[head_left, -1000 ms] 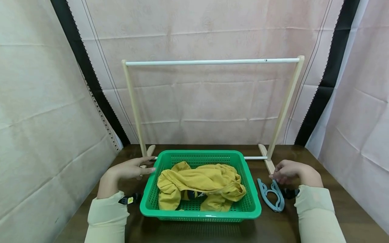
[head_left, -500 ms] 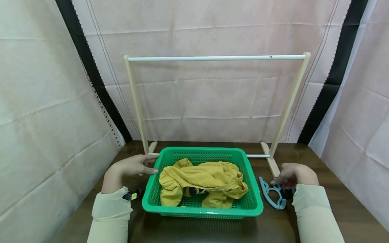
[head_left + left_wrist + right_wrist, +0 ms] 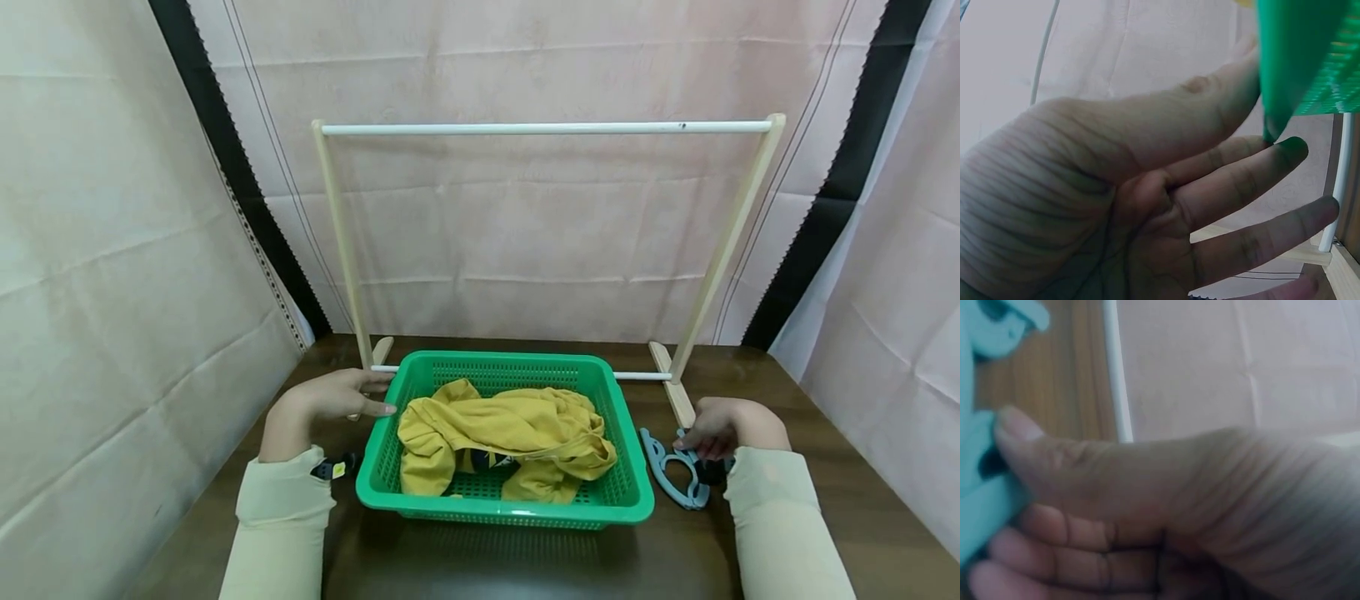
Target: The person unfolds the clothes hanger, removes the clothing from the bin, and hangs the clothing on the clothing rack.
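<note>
1. Since a second ago, the right hand [image 3: 738,427] has come lower and closer about the far end of the blue hanger [image 3: 660,467]; the left hand [image 3: 330,400] keeps its place at the left side of the green basket [image 3: 510,512]. The head view has also tipped, so the whole scene sits a little higher.
2. Right fingers: narrow, curled, with the thumb pressed on the hanger, pinching it. The right wrist view is blurred, and how deep the hold goes I cannot tell.
3. The hanger lies to the right of the basket, just beside it, on the brown desk [image 3: 480,571].
4. Left fingers: wide, nearly straight and spread. The thumb touches the basket's left rim, while the other fingers reach along the outside, below the rim.
5. A yellow cloth [image 3: 525,429] lies crumpled in the basket, a dark patch showing at its near side.
6. Beyond the basket stands the rack [image 3: 525,129], upright, with a white bar across the top and another low down, partly hidden by the basket.
7. A pale backdrop [image 3: 525,242] with black strips [image 3: 253,183] hangs at the far side.
</note>
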Action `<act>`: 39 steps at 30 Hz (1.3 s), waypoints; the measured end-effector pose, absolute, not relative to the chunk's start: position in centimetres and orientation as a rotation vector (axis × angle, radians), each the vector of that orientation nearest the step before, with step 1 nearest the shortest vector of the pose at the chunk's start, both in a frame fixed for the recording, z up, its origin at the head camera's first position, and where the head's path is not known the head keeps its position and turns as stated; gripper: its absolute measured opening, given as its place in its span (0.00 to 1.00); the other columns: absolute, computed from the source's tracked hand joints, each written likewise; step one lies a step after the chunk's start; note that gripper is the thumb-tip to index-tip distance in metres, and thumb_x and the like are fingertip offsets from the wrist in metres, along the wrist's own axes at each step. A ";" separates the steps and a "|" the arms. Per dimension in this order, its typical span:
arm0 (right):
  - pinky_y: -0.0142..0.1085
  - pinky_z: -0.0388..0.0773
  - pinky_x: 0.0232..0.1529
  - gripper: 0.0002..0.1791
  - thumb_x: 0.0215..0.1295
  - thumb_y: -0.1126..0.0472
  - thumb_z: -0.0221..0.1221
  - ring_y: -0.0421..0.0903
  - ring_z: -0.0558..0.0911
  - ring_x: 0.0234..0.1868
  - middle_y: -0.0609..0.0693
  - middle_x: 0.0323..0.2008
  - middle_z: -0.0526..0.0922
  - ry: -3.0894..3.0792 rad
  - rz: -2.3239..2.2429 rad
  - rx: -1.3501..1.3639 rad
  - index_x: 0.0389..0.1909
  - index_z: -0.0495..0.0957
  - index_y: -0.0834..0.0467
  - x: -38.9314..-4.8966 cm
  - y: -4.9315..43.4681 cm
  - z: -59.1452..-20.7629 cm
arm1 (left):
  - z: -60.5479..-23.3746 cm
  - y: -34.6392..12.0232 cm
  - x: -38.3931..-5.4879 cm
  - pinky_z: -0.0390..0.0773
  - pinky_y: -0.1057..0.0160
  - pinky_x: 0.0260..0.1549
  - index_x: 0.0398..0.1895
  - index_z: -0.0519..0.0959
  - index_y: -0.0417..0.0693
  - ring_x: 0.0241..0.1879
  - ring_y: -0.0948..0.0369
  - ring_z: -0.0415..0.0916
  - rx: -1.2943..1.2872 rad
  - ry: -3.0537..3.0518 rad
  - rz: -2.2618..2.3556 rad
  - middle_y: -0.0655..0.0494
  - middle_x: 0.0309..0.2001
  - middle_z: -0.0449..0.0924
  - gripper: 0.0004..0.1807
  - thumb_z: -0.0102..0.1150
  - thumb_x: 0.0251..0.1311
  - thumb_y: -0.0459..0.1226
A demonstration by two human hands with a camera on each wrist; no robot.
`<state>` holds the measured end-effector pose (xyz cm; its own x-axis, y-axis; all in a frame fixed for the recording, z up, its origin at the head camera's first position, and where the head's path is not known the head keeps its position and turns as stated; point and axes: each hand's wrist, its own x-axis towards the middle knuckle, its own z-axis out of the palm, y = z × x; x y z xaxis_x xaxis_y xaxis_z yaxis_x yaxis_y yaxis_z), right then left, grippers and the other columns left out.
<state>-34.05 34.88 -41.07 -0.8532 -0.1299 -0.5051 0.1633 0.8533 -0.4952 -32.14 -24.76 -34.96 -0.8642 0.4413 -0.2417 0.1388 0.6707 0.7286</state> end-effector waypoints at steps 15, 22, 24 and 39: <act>0.38 0.81 0.33 0.12 0.71 0.57 0.59 0.44 0.80 0.28 0.51 0.26 0.80 2.296 -1.075 -0.080 0.34 0.81 0.63 -35.6 36.8 -40.2 | -33.1 -24.2 -32.9 0.72 0.45 0.60 0.80 0.53 0.44 0.71 0.42 0.61 0.526 2.516 0.996 0.39 0.75 0.59 0.43 0.63 0.69 0.43; 0.41 0.84 0.36 0.10 0.73 0.61 0.57 0.47 0.82 0.31 0.51 0.28 0.80 2.248 -1.129 -0.242 0.35 0.80 0.64 -35.2 37.1 -40.7 | -33.8 -24.4 -32.4 0.73 0.46 0.59 0.80 0.54 0.47 0.72 0.41 0.58 0.477 2.523 0.974 0.39 0.76 0.56 0.44 0.64 0.67 0.45; 0.43 0.84 0.37 0.10 0.73 0.61 0.57 0.49 0.83 0.33 0.52 0.29 0.80 2.249 -1.134 -0.301 0.35 0.79 0.65 -35.0 37.1 -40.7 | -34.3 -24.5 -32.1 0.73 0.46 0.59 0.80 0.54 0.48 0.72 0.42 0.58 0.464 2.513 0.987 0.40 0.76 0.56 0.44 0.65 0.67 0.45; 0.46 0.84 0.39 0.14 0.74 0.59 0.58 0.54 0.85 0.35 0.57 0.32 0.83 2.446 -1.186 -0.480 0.41 0.78 0.70 -34.7 36.8 -38.6 | -34.4 -24.5 -32.0 0.67 0.43 0.64 0.79 0.56 0.46 0.73 0.43 0.59 0.468 2.523 1.018 0.41 0.76 0.57 0.43 0.66 0.65 0.44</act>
<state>-34.74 36.79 -38.59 -0.8696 -0.4573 -0.1860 -0.1373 0.5859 -0.7987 -31.96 -24.51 -34.44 -0.8728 0.4359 -0.2196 0.1615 0.6825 0.7128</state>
